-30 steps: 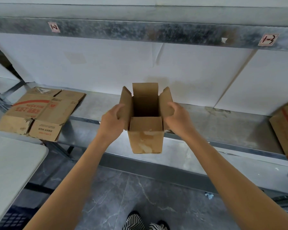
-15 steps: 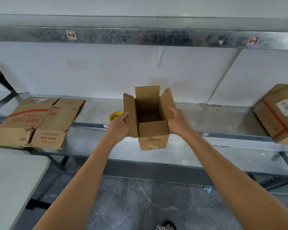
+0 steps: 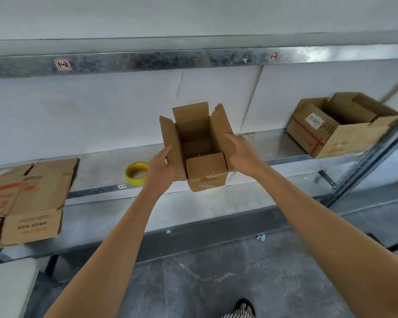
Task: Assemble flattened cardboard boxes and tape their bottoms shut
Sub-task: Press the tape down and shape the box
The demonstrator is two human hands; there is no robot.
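Since half a second ago our view has swung rightward: the yellow tape roll (image 3: 136, 173) has come fully clear of the left hand (image 3: 159, 169), and the open carton (image 3: 338, 129) far off the right hand (image 3: 245, 154) now shows whole.

We have the small box (image 3: 203, 148) up between both hands, in the air just in front of the shelf edge (image 3: 285, 159), tilted slightly, its top flaps standing open. Our left thumb runs up the outside of the left wall; the fingers are hidden behind the cardboard. Our right thumb lies across the right flap, fingers tucked out of sight behind it. Both hands are clamped on the box, one to each side.

Now the writing. Above the hands, on the upper beam, we read a handwritten tag "1-2" (image 3: 62, 64) up to the left and what looks like "1-3" (image 3: 274, 56) up to the right. A tiny tag (image 3: 121, 186) sits on the shelf edge below the tape roll, seemingly "2-2". Well to the left of the grip lies a flattened carton (image 3: 35, 198) with red and dark print, upside down to us and too blurred to read. The open carton carries a white barcode label and red stripes; its characters are unreadable.
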